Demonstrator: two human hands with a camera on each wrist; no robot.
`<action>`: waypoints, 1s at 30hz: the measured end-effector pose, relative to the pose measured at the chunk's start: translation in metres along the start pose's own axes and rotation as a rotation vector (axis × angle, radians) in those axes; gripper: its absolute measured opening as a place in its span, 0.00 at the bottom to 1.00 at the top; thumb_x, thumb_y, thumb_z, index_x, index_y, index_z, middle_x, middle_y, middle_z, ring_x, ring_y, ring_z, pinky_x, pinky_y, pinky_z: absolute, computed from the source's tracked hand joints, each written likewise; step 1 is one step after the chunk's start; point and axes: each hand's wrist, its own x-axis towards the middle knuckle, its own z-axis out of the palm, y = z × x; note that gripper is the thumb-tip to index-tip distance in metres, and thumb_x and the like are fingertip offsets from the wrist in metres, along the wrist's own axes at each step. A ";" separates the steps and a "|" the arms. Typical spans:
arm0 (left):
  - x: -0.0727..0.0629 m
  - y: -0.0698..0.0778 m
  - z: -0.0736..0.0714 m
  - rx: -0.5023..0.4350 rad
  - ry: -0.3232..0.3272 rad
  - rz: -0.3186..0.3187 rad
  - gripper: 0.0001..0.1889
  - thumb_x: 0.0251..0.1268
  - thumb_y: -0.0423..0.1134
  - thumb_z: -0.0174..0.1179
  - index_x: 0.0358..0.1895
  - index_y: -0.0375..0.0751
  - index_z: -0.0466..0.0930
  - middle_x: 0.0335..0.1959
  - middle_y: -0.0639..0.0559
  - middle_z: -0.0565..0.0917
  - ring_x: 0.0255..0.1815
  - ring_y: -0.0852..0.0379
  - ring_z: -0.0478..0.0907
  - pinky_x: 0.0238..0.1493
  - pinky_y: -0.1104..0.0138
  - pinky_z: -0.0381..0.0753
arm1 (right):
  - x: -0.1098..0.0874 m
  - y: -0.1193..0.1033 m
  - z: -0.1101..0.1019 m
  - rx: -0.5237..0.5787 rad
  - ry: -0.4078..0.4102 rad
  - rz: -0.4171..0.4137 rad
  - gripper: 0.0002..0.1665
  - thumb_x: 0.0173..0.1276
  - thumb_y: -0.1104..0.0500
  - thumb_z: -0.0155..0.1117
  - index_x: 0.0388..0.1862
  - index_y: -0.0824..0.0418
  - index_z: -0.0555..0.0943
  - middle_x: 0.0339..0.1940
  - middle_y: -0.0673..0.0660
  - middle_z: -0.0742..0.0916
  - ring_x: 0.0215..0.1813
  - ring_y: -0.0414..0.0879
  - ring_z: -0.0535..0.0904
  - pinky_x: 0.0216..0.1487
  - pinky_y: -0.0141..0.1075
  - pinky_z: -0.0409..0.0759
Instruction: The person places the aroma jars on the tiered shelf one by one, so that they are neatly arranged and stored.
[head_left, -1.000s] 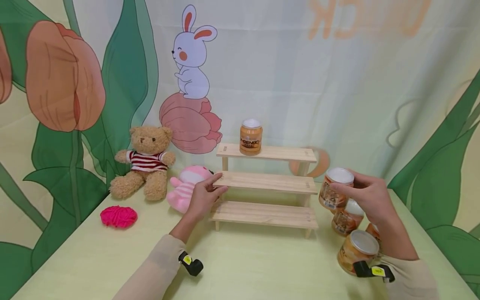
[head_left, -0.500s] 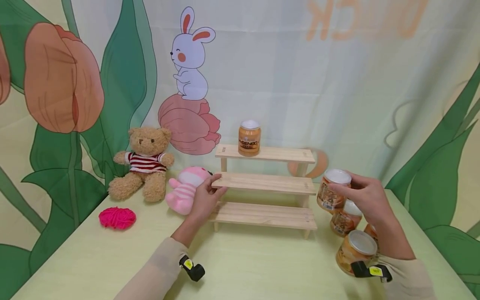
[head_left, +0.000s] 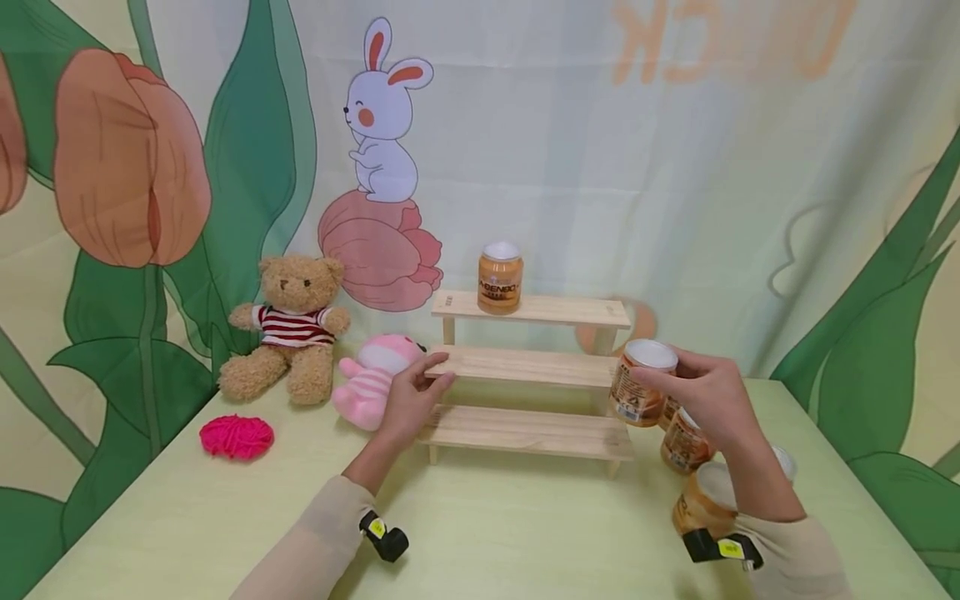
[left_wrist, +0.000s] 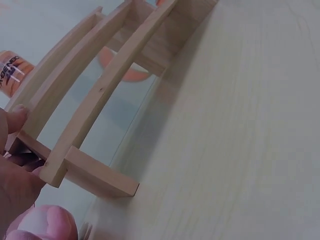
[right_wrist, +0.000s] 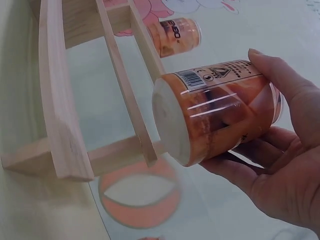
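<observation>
my right hand [head_left: 708, 398] grips the held can [head_left: 642, 385], thumb on its near side and fingers curled behind. the can is in the air at the right end of the rack [head_left: 528, 365], overlapping the middle of the 3 shelves in the head view; whether the 2 touch, i cannot tell. my left hand [head_left: 408, 396] grips that shelf's left end, fingers bent about the edge, with the pink toy [head_left: 369, 385] just beside it. the shelf can [head_left: 500, 282] stands upright on top, left of centre.

i judge a knock the main risk: if i bring the held can in too low, its base could catch the shelf's end and shove the rack left. should my left hand let the rack rock, the shelf can could topple. at least 3 loose cans [head_left: 685, 443] sit on the table [head_left: 525, 533] near my right forearm [head_left: 765, 479], so a dip could tip 1. the held can looks smooth; a slack grip might let it slip.
</observation>
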 end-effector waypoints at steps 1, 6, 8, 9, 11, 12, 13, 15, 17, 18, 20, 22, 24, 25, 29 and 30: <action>0.000 -0.001 0.000 -0.005 0.000 -0.005 0.21 0.69 0.35 0.65 0.63 0.35 0.79 0.45 0.38 0.85 0.42 0.55 0.82 0.38 0.71 0.78 | 0.000 -0.002 0.002 0.000 -0.002 0.002 0.40 0.61 0.42 0.75 0.67 0.61 0.78 0.56 0.62 0.85 0.49 0.37 0.82 0.45 0.32 0.81; 0.001 -0.001 0.000 -0.027 0.017 -0.032 0.19 0.69 0.33 0.64 0.62 0.36 0.80 0.38 0.41 0.87 0.40 0.50 0.82 0.30 0.72 0.72 | 0.004 -0.015 0.009 0.004 -0.016 0.011 0.43 0.60 0.39 0.75 0.68 0.58 0.77 0.57 0.60 0.85 0.55 0.45 0.80 0.51 0.40 0.79; 0.001 0.001 0.000 -0.024 0.025 -0.040 0.20 0.69 0.33 0.64 0.62 0.36 0.80 0.39 0.40 0.87 0.41 0.50 0.81 0.29 0.72 0.71 | 0.008 -0.022 0.010 0.017 -0.015 0.017 0.44 0.59 0.38 0.75 0.69 0.58 0.76 0.58 0.59 0.84 0.59 0.47 0.78 0.57 0.45 0.75; 0.001 0.001 0.000 -0.021 0.026 -0.042 0.20 0.69 0.33 0.64 0.62 0.35 0.80 0.40 0.39 0.86 0.41 0.50 0.81 0.29 0.73 0.71 | 0.010 -0.026 0.011 0.025 -0.012 0.019 0.45 0.59 0.37 0.75 0.70 0.58 0.76 0.59 0.59 0.84 0.61 0.48 0.77 0.59 0.46 0.74; 0.002 0.001 0.000 -0.022 0.027 -0.050 0.20 0.69 0.33 0.65 0.62 0.35 0.80 0.42 0.36 0.86 0.40 0.50 0.81 0.28 0.73 0.70 | 0.015 -0.033 0.012 0.030 0.000 0.024 0.46 0.58 0.36 0.74 0.71 0.57 0.75 0.61 0.59 0.83 0.63 0.49 0.76 0.60 0.48 0.73; 0.002 0.001 0.000 -0.024 0.026 -0.053 0.20 0.69 0.33 0.65 0.62 0.36 0.80 0.43 0.34 0.85 0.40 0.50 0.80 0.28 0.73 0.70 | 0.018 -0.036 0.012 0.028 0.005 0.025 0.47 0.58 0.35 0.74 0.71 0.57 0.74 0.62 0.58 0.83 0.64 0.49 0.75 0.61 0.48 0.73; 0.001 0.001 0.000 -0.025 0.024 -0.056 0.20 0.68 0.34 0.65 0.62 0.36 0.80 0.44 0.32 0.85 0.39 0.49 0.80 0.28 0.73 0.70 | 0.021 -0.038 0.013 0.027 0.011 0.026 0.47 0.58 0.34 0.74 0.71 0.56 0.74 0.62 0.58 0.82 0.64 0.49 0.75 0.60 0.46 0.74; 0.001 0.001 0.000 -0.028 0.024 -0.058 0.20 0.68 0.34 0.65 0.62 0.37 0.80 0.45 0.30 0.84 0.38 0.47 0.79 0.27 0.73 0.69 | 0.029 -0.043 0.015 0.036 0.020 0.025 0.48 0.57 0.34 0.74 0.72 0.55 0.74 0.63 0.58 0.82 0.63 0.48 0.76 0.57 0.42 0.77; 0.001 0.001 0.000 -0.028 0.029 -0.059 0.20 0.68 0.34 0.65 0.62 0.38 0.80 0.45 0.30 0.84 0.38 0.44 0.79 0.27 0.73 0.69 | 0.037 -0.046 0.018 0.062 0.024 0.021 0.48 0.57 0.35 0.75 0.71 0.55 0.74 0.63 0.58 0.82 0.62 0.47 0.77 0.54 0.39 0.79; 0.001 0.001 -0.001 -0.023 0.030 -0.057 0.20 0.68 0.34 0.65 0.62 0.38 0.80 0.44 0.31 0.85 0.39 0.44 0.79 0.27 0.73 0.69 | 0.040 -0.047 0.020 0.081 0.025 0.023 0.47 0.56 0.35 0.75 0.71 0.55 0.75 0.63 0.58 0.82 0.61 0.47 0.77 0.53 0.39 0.80; 0.001 0.001 -0.001 -0.019 0.035 -0.056 0.20 0.68 0.34 0.65 0.62 0.38 0.81 0.44 0.33 0.85 0.41 0.42 0.79 0.28 0.73 0.70 | 0.048 -0.049 0.025 0.127 0.027 0.027 0.46 0.55 0.37 0.77 0.69 0.56 0.76 0.61 0.59 0.82 0.60 0.49 0.78 0.53 0.40 0.80; 0.001 0.000 -0.001 -0.013 0.037 -0.052 0.20 0.68 0.34 0.65 0.62 0.37 0.81 0.43 0.34 0.86 0.43 0.42 0.80 0.30 0.73 0.71 | 0.055 -0.049 0.029 0.149 0.029 0.027 0.45 0.55 0.38 0.78 0.68 0.58 0.77 0.61 0.60 0.82 0.60 0.51 0.78 0.54 0.42 0.80; 0.002 -0.001 -0.001 -0.008 0.037 -0.045 0.20 0.68 0.34 0.65 0.62 0.35 0.80 0.42 0.35 0.86 0.41 0.45 0.81 0.30 0.73 0.71 | 0.061 -0.050 0.033 0.159 0.036 0.025 0.45 0.55 0.39 0.78 0.67 0.59 0.78 0.61 0.60 0.82 0.61 0.52 0.79 0.56 0.44 0.80; 0.002 -0.002 -0.001 -0.012 0.037 -0.045 0.20 0.68 0.34 0.65 0.61 0.36 0.81 0.42 0.36 0.86 0.42 0.46 0.81 0.30 0.73 0.71 | 0.064 -0.050 0.034 0.162 0.039 0.026 0.45 0.55 0.39 0.79 0.67 0.59 0.78 0.61 0.60 0.82 0.60 0.53 0.79 0.56 0.45 0.80; 0.003 -0.003 0.000 -0.016 0.038 -0.039 0.20 0.68 0.33 0.66 0.61 0.35 0.81 0.42 0.35 0.86 0.39 0.48 0.80 0.29 0.73 0.70 | 0.076 -0.051 0.040 0.170 0.047 0.026 0.43 0.55 0.40 0.79 0.65 0.59 0.80 0.60 0.60 0.82 0.59 0.52 0.79 0.55 0.44 0.80; 0.003 -0.003 0.000 -0.016 0.038 -0.037 0.20 0.68 0.33 0.66 0.61 0.35 0.81 0.42 0.35 0.86 0.39 0.46 0.80 0.28 0.73 0.70 | 0.079 -0.051 0.041 0.167 0.050 0.028 0.42 0.55 0.39 0.79 0.65 0.59 0.80 0.60 0.59 0.82 0.58 0.51 0.79 0.55 0.44 0.80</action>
